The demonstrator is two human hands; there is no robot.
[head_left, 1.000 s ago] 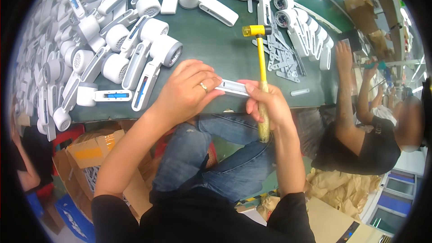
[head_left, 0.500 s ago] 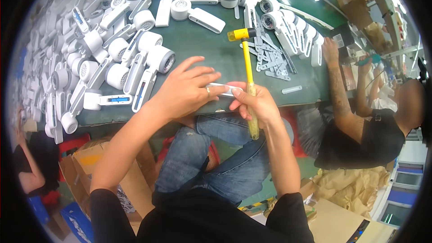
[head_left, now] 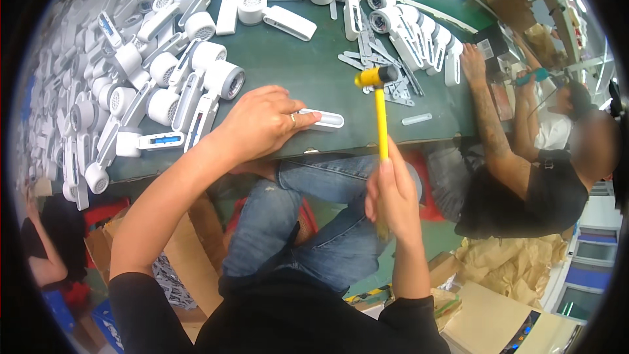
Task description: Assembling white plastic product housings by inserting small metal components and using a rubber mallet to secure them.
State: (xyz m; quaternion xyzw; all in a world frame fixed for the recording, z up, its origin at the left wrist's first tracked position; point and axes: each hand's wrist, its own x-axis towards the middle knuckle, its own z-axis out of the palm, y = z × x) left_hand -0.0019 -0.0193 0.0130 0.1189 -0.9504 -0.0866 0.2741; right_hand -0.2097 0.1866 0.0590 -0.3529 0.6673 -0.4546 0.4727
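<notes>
Head view: left hand near centre of frame, fingers close together over the left end of a white case, holding it at the near edge of the green table. Right hand, lower right of centre, closed around the handle of a yellow hammer; hammer head upward, overlapping in the picture a pile of flat grey strips.

Change noted: half a second ago both hands were on the case, hammer tucked into the right. Right hand has since come off the case and sunk lower in the frame, now gripping the hammer alone. Reading: roles are split, left steadying, right free with the tool; right half of the case lies uncovered. One loose pale strip right of the case, well apart from it, same as before. Heap of white fans, upper left, looks unaltered.

Hard to make out: left end of the case, under the fingers. Left thumb not seen, so its hold is uncertain. Middle of the handle covered by the right hand. Heap fades into the dark rim at far left. Co-worker's hand, upper right: cannot tell what it touches.
</notes>
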